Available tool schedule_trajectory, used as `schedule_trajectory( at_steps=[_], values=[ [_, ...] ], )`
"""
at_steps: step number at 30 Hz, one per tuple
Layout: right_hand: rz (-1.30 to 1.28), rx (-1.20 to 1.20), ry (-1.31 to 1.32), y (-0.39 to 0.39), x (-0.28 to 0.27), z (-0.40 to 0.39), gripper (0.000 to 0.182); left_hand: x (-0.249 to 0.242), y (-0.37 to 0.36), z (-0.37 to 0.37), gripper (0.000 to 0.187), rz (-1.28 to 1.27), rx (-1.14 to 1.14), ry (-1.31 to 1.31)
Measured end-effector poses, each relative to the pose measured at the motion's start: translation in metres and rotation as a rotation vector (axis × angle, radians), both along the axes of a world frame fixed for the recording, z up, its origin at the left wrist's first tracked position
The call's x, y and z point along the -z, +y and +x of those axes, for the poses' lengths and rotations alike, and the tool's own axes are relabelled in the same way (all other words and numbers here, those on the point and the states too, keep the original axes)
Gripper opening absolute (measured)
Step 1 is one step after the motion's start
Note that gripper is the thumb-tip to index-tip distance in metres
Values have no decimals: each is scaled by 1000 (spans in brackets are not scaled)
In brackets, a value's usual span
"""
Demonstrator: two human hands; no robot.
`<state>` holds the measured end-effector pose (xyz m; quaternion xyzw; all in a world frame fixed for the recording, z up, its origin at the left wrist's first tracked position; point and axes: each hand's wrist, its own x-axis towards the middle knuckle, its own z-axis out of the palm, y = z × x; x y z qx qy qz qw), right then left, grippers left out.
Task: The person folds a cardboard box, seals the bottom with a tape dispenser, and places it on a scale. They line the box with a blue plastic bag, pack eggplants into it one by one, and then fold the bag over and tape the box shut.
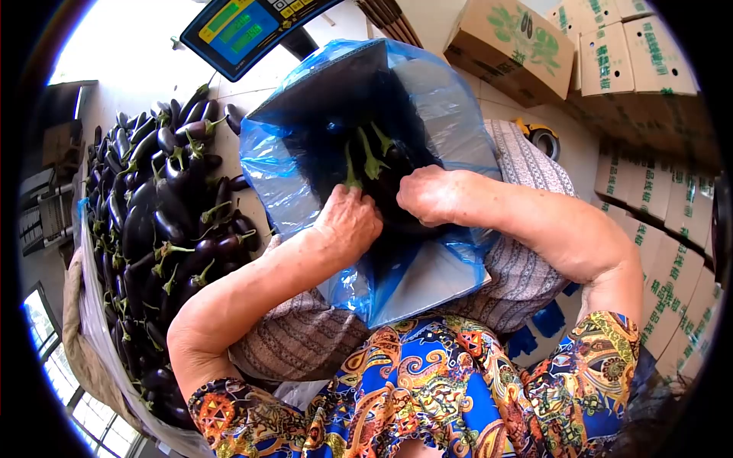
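Between my knees stands a carton (326, 90) lined with a blue plastic bag (450, 88). Inside it lie dark eggplants (389, 179) with green stems; their lower parts are lost in shadow. My left hand (351, 217) reaches into the carton with its fingers curled around an eggplant, a green stem rising just beyond the knuckles. My right hand (427, 196) is opposite, its fingers bent and closed at the side of an eggplant. Both hands' fingertips are partly hidden in the dark of the carton.
To my left a large heap of eggplants (156, 221) lies on plastic sheeting. A digital scale display (243, 34) stands ahead. Printed cartons (508, 46) are stacked at the right, with a yellow tape dispenser (538, 137) on the floor beside my knee.
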<state>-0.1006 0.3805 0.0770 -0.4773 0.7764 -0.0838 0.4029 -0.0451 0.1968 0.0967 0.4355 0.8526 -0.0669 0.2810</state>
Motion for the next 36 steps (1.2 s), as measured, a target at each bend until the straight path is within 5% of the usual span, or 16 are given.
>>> schedule_trajectory(
  at_steps=[8, 12, 15, 27, 30, 34, 36],
  values=[
    [50, 77, -28, -3, 27, 18, 20, 34, -12, -23, 9, 155, -24, -115],
    [172, 102, -93, -10, 37, 35, 45, 37, -16, -45, 13, 161, 33, -264],
    [226, 327, -112, -17, 38, 47, 37, 37, -11, -45, 15, 129, 31, -284],
    [293, -24, -94, -35, 50, 30, 28, 23, -1, -32, 15, 107, 23, -282],
    [289, -81, -32, -36, 55, 36, 29, 35, -11, -23, 18, 286, -92, -178],
    [531, -71, -17, -54, 36, 37, 29, -19, -73, -48, 23, 824, -474, -224],
    [429, -66, -7, -42, 42, 37, 37, -47, -117, -35, 23, 984, -664, -104]
  ],
)
